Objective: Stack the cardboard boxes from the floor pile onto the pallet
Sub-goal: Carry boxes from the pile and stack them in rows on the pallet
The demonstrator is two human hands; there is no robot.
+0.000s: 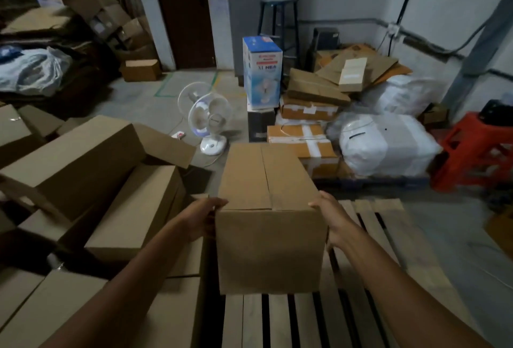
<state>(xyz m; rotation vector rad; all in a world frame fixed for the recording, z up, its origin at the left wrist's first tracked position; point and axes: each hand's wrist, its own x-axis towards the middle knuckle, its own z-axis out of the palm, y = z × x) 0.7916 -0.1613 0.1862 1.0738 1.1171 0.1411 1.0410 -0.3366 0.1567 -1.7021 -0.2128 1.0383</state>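
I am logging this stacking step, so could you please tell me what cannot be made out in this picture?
All in the head view:
- Underside of the box: its front face hides whether it touches the pallet.
- Fingers of the right hand: behind the box's side.
- Near end of the pallet: cut off by the bottom edge.
- Print on the fan carton: small and blurred.

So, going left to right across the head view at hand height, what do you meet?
floor pile of boxes → left hand → held cardboard box → right hand → bare pallet slats
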